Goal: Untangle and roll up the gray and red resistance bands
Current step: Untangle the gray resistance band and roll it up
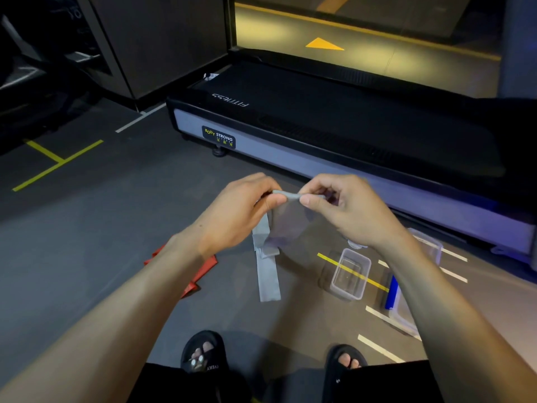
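Observation:
Both hands hold the gray resistance band (268, 274) in the air above the floor. My left hand (238, 210) pinches its top edge on the left, and my right hand (343, 207) pinches the same rolled edge on the right. The band hangs down between them, folded over itself, with its loose end reaching the floor. The red resistance band (200, 271) lies crumpled on the floor to the left, partly hidden behind my left forearm.
A black treadmill (348, 126) stands just beyond my hands. A small clear plastic box (350, 274) sits on the floor at the right, with larger clear containers (406, 315) behind my right forearm. My feet in black sandals (203, 353) are at the bottom.

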`<state>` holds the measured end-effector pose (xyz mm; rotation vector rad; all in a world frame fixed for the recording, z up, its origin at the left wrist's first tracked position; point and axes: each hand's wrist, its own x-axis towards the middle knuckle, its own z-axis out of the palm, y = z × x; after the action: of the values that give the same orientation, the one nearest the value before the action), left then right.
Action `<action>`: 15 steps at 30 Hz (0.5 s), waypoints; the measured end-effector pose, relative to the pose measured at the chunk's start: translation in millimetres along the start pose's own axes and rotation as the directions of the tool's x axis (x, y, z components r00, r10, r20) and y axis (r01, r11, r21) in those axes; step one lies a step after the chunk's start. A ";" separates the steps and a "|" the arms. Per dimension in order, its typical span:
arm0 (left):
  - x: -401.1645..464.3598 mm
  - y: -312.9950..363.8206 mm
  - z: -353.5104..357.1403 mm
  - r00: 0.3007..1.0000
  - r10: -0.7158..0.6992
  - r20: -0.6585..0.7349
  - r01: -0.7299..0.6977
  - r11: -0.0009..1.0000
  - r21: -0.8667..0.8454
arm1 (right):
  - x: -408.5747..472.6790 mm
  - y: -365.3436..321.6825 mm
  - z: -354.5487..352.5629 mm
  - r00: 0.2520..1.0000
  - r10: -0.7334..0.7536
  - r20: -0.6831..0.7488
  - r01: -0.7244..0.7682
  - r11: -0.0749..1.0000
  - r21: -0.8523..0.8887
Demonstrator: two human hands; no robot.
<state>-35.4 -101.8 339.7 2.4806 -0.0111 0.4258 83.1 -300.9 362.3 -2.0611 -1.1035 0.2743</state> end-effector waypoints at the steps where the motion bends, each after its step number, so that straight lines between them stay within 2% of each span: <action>1: 0.0 1.1 0.8 1.000 -0.027 -0.011 0.027 0.999 -0.042 | 0.5 -0.1 0.1 1.000 0.006 -0.024 -0.005 1.000 0.006; 6: -0.5 5.9 4.6 0.993 -0.110 -0.038 0.097 0.963 -0.251 | 1.4 -0.2 0.6 0.998 0.039 -0.058 -0.033 0.995 0.095; 15: -0.8 7.0 4.3 0.991 -0.122 -0.059 0.098 0.946 -0.309 | 1.6 2.3 1.4 0.989 0.142 0.026 -0.144 0.957 0.250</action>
<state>-35.6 -110.1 340.2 2.1469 0.0870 0.4370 84.7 -299.6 360.0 -1.9146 -0.8754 0.4708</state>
